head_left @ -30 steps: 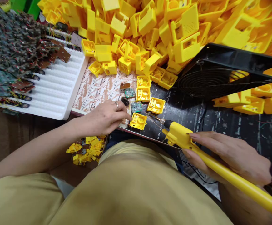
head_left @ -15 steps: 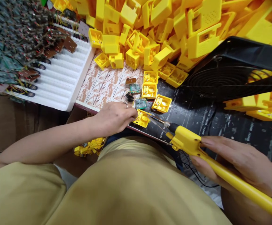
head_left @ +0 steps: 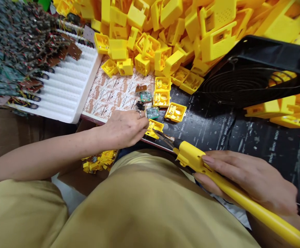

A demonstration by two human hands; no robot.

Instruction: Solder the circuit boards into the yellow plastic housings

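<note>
We see fairly bright, even light on the yellow casings [head_left: 174, 13] and white foam tray [head_left: 62, 93], and a faint sheen on the black bench mat [head_left: 217, 137]. Shadow dims the left edge's cardboard box [head_left: 10, 131]. The foreground shirt [head_left: 152, 199] looks soft, detail at the soldering iron's [head_left: 235, 191] tip blurs, and wide-angle stretching distorts our frame's edges.

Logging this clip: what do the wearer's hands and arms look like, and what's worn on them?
The left hand is ungloved, with a metallic ring on one finger. The right hand is ungloved, with no ring visible. Both forearms look bare; the top is dull yellow.
</note>
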